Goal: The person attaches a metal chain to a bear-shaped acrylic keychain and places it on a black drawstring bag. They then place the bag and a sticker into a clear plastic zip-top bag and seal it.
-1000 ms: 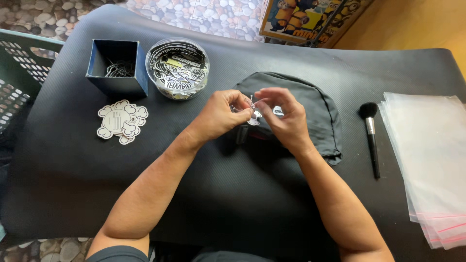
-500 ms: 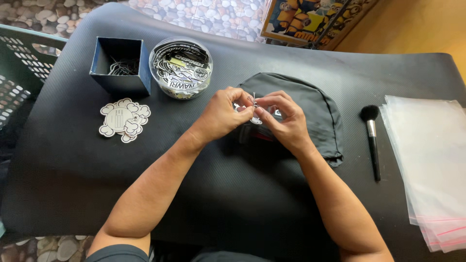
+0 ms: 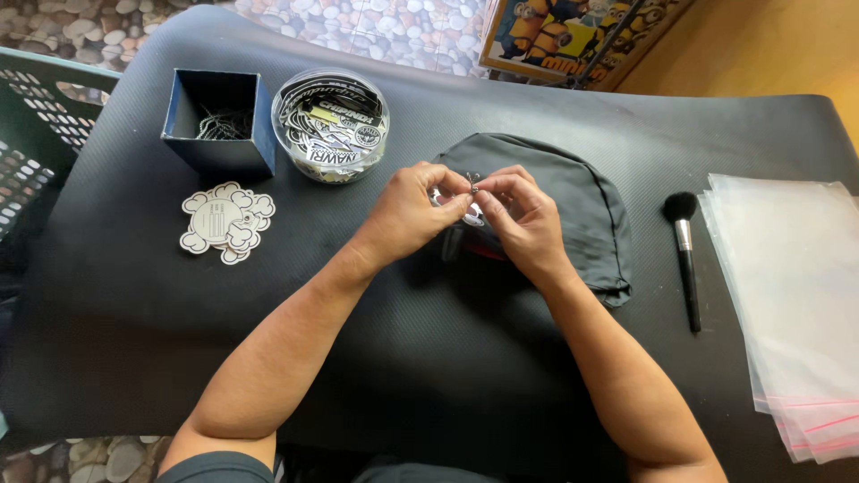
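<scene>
Both hands, left hand and right hand, pinch a tiny metal piece over the dark cap; a slip could drop it into the folds.

A small metal piece, pinched between both hands' fingers, sits above the dark cloth.

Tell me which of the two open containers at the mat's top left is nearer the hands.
The round clear tub of stickers; it sits right of the square blue box, closer to the left hand.
</scene>
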